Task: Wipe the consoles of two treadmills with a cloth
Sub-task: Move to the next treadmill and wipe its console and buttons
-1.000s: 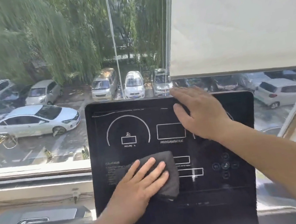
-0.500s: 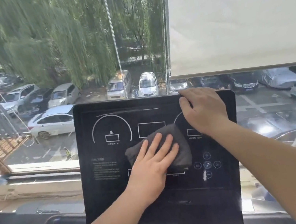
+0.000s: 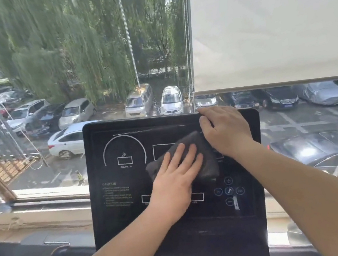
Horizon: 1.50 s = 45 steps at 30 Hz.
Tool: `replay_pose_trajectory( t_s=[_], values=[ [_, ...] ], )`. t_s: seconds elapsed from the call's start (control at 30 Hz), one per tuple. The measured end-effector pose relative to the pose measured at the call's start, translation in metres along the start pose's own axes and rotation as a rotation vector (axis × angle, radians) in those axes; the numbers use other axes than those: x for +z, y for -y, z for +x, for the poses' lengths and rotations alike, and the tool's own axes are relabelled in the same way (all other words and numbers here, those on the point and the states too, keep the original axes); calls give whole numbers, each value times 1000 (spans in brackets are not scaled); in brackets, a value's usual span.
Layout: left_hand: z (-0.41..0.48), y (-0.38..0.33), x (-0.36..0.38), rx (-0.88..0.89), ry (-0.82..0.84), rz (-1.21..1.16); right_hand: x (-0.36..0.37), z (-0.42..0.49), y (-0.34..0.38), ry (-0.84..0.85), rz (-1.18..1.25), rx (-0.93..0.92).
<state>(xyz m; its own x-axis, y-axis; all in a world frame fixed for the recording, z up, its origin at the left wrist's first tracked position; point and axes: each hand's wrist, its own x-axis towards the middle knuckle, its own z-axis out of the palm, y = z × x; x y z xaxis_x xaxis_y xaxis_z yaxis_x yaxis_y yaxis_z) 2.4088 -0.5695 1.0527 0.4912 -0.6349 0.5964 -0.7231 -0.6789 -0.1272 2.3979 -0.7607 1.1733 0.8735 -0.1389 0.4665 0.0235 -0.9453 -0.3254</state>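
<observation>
Left hand (image 3: 175, 175), centre of frame: fingers (image 3: 180, 152) straight, spread, pressing dark grey cloth (image 3: 207, 163) flat on treadmill console (image 3: 130, 212); a flat palm probably spreads pressure for wiping. Cloth sits mid-panel, between incline dial and button cluster.

Right hand (image 3: 227, 130) rests on console's upper right edge, likely steadying the panel. Its fingers are bent, tips hidden; cannot tell if hooked over rim.

Hands and cloth cover middle displays. Caution text too small to read. Second treadmill not identifiable. Roller blind (image 3: 269, 25) at upper right cut off by frame.
</observation>
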Motion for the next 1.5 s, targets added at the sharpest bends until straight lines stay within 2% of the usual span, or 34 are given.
replay_pose_trajectory(
  t_s=[0.07, 0.13, 0.17, 0.3, 0.4, 0.47, 0.53, 0.63, 0.7, 0.73, 0.8, 0.9, 0.97, 1.03, 1.17, 1.23, 1.27, 1.4, 1.43, 1.5],
  values=[
    [-8, 12, -8, 301, 123, 103, 0, 0, 0, 8, 10, 2],
    [4, 38, -21, 389, 122, 176, -1, 1, 0, 8, 21, 4],
    [14, 50, -28, 336, 80, 185, -1, 2, -1, 6, 23, 2],
    [45, 60, -39, -97, -110, 26, 3, 2, -5, -20, 25, -1],
    [41, 25, -20, -237, -176, -123, 8, 3, -6, -50, 15, -11],
    [24, 0, 2, -126, -140, -88, 10, 4, -9, -65, 4, -25],
    [5, -10, 17, 124, -62, -1, 7, 4, -10, -49, 5, -36],
    [6, 13, 6, 410, 52, 88, 0, 3, -13, 24, 3, -78],
    [17, 38, -8, 486, 56, 170, -7, -3, -21, 28, -32, -88],
    [24, 49, -15, 441, 23, 189, -11, -8, -29, -18, -69, -63],
    [37, 63, -23, 186, -109, 139, -22, -17, -46, -121, -95, 51],
    [54, 43, -22, -200, -242, -101, -32, -24, -67, -90, 150, 222],
    [59, 13, -12, -297, -280, -196, -35, -22, -71, -92, 319, 267],
    [54, -14, 6, -190, -253, -165, -36, -21, -71, -111, 378, 280],
    [48, -23, 15, 445, 2, 42, -33, -25, -72, -133, 467, 279],
    [70, -11, 4, 522, 4, 101, -32, -24, -73, -126, 517, 287],
    [84, -8, -2, 458, -33, 99, -34, -22, -73, -118, 558, 304],
    [122, -37, -11, 9, -165, -87, -40, -19, -74, -93, 703, 386],
    [123, -49, -6, -31, -179, -113, -41, -17, -74, -99, 708, 404],
    [118, -69, 7, 12, -191, -110, -41, -15, -74, -124, 697, 450]
  ],
)
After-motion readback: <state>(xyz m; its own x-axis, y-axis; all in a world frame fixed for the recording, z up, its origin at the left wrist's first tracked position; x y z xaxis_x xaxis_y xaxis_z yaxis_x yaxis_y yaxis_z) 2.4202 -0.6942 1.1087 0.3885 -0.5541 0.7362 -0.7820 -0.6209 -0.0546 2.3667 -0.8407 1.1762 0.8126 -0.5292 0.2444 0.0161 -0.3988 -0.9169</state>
